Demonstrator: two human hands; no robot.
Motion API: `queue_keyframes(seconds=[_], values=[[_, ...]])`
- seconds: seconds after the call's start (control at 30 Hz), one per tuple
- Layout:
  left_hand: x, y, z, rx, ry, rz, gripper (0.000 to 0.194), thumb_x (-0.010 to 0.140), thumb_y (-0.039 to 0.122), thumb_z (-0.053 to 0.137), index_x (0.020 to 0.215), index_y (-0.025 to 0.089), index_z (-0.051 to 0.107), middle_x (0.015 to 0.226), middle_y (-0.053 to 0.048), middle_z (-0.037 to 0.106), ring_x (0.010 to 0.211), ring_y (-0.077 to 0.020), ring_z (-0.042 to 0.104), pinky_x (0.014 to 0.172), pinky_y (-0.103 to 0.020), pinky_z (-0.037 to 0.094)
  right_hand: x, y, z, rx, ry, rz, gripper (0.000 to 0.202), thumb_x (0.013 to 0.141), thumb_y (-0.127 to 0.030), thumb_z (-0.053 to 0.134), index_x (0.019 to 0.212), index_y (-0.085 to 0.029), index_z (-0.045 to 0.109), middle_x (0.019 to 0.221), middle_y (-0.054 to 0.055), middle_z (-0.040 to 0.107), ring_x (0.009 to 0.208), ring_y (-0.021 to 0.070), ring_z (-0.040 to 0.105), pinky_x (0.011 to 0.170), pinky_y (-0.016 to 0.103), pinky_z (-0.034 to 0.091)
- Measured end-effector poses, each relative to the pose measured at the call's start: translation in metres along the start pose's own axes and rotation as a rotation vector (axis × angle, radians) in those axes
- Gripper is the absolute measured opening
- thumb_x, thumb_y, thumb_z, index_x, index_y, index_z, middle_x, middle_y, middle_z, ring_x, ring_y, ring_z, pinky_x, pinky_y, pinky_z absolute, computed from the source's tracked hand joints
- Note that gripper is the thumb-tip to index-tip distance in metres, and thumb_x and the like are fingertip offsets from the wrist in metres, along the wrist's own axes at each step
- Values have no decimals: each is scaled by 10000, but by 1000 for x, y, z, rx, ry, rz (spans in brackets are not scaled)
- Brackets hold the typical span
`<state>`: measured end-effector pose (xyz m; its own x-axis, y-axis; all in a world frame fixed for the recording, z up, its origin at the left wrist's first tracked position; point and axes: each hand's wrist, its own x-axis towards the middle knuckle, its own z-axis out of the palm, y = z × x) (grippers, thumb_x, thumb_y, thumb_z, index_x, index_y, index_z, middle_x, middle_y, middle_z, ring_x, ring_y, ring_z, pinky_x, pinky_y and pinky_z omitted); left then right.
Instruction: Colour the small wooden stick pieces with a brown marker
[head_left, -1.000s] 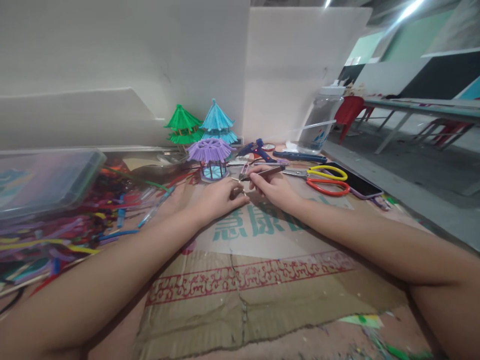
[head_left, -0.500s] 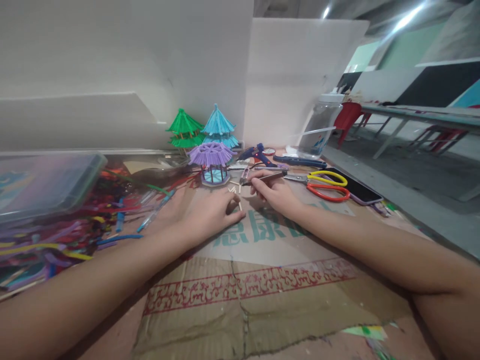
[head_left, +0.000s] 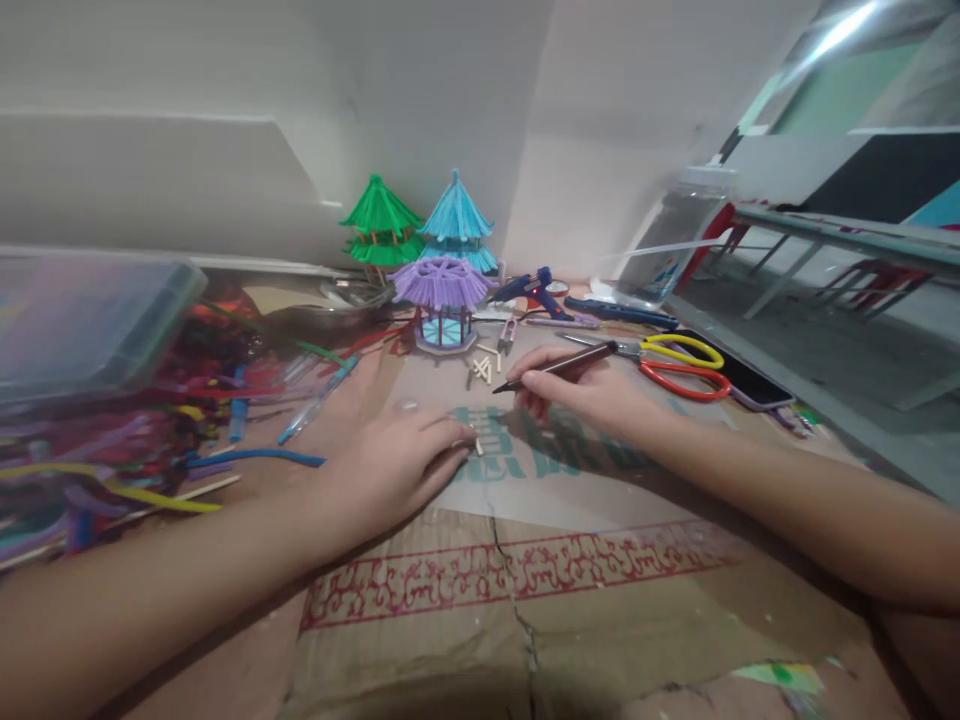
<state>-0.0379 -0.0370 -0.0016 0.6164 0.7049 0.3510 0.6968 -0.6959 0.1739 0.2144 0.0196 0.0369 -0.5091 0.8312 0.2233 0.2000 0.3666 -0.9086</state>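
Pen (head_left: 577, 359) is clamped between thumb and fingers of our right hand (head_left: 568, 387); its long axis runs slantwise, with the tip to our left and a little toward us. From this tip the small stick (head_left: 478, 447) lies nearer to us and slightly to the left, well apart from touching; its long axis points almost toward us. The stick sits at the fingertips of our left hand (head_left: 394, 455), where thumb and forefinger look closed on it, though blur makes the grip hard to verify; so the left hand is the nearer one. Just beyond the pen tip we see a loose pile (head_left: 482, 369) of similar sticks, touched by neither hand.

Under both hands is a pale sheet (head_left: 555, 500) with green characters; it lies on cardboard (head_left: 637, 620), which has a red printed border. Behind the pile stands a purple pavilion (head_left: 442, 285); to the right we have scissors (head_left: 682, 350) and a phone (head_left: 742, 380); to the left, a box (head_left: 90, 320); farther, in the room, a long table (head_left: 840, 228).
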Motion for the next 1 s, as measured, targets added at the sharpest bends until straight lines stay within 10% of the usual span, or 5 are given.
queue_keyframes(seconds=[0.43, 0.67, 1.0], values=[[5, 10, -2, 62, -175, 16, 403, 1014, 358, 424, 1330, 329, 671, 866, -58, 685, 765, -219, 649, 700, -329, 493, 0, 1, 28, 24, 67, 11, 188, 857, -271, 696, 873, -245, 510, 673, -28, 686, 558, 142, 660, 545, 288, 569], [-1, 12, 0, 232, -50, 185, 424, 1046, 299, 343, 1322, 224, 657, 845, -71, 694, 722, -221, 648, 681, -351, 509, -10, 14, 24, -6, -181, -117, 200, 1013, -313, 514, 1167, -229, 610, 1099, 78, 774, 1055, 212, 746, 882, 364, 606], [-2, 13, 0, 241, 23, 236, 383, 1043, 267, 362, 1126, 171, 723, 790, -73, 702, 724, -235, 672, 679, -368, 522, -10, 14, 24, -366, -231, -256, 243, 1015, -278, 496, 1158, -214, 683, 1039, 54, 795, 940, 186, 755, 839, 317, 584]])
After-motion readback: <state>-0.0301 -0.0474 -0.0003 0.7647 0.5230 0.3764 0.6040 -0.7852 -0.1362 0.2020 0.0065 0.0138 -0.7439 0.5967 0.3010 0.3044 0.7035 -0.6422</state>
